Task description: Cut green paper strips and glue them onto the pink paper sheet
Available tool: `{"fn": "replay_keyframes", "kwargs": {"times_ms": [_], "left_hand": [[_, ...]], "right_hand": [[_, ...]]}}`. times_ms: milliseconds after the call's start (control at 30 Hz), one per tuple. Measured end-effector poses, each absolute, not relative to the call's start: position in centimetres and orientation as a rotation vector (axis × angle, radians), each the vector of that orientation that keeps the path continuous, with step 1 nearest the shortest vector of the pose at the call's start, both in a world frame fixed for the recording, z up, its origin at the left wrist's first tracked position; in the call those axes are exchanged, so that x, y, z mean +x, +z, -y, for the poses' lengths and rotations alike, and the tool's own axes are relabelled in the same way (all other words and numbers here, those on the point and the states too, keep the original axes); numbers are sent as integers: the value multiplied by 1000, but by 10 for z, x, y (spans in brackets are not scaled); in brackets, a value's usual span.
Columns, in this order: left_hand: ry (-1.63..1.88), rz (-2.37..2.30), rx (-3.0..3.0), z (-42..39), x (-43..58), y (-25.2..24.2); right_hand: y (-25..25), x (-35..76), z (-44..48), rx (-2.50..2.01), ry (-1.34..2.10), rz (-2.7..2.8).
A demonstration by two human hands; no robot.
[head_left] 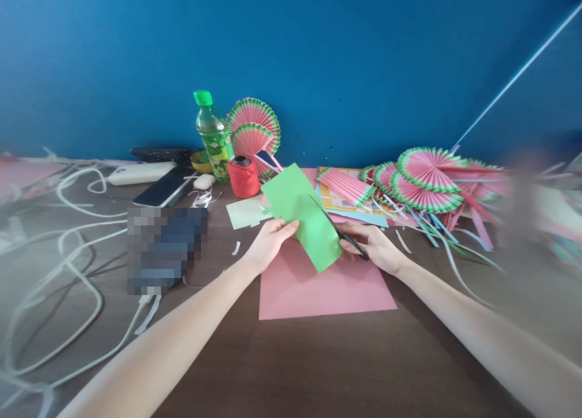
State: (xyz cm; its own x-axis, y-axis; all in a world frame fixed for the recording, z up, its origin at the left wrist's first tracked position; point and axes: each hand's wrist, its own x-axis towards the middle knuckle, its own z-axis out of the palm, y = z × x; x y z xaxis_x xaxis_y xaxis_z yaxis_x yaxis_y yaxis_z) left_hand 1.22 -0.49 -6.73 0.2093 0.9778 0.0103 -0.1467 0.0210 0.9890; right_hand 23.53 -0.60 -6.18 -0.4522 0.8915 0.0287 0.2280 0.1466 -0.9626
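Note:
My left hand pinches the left edge of a bright green sheet of paper, which is held tilted above the table. In my right hand is a pair of dark scissors. Their blades point up and left along the right edge of the green sheet, and the right fingers wrap round the handles. Below both hands a pink sheet of paper lies flat, partly covered by the green one. Whether the blades are cutting into the paper I cannot make out.
Behind stand a green-capped bottle, a red spool and pleated paper fans. More pleated fans are piled at the right with loose strips. White cables, a dark phone and a blurred-out device occupy the left.

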Motion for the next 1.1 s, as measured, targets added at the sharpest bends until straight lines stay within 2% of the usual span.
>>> {"fn": "replay_keyframes", "kwargs": {"times_ms": [433,700,1100], "left_hand": [[1056,-898,1191,5,10,-68],[1293,-784,826,-3,9,-66],[1244,-945,1128,2,10,-71]], "right_hand": [[-63,236,5,-1120,1344,1793],[-62,236,7,-1123,1405,1764],[-64,239,5,-1037,1336,1823]]}}
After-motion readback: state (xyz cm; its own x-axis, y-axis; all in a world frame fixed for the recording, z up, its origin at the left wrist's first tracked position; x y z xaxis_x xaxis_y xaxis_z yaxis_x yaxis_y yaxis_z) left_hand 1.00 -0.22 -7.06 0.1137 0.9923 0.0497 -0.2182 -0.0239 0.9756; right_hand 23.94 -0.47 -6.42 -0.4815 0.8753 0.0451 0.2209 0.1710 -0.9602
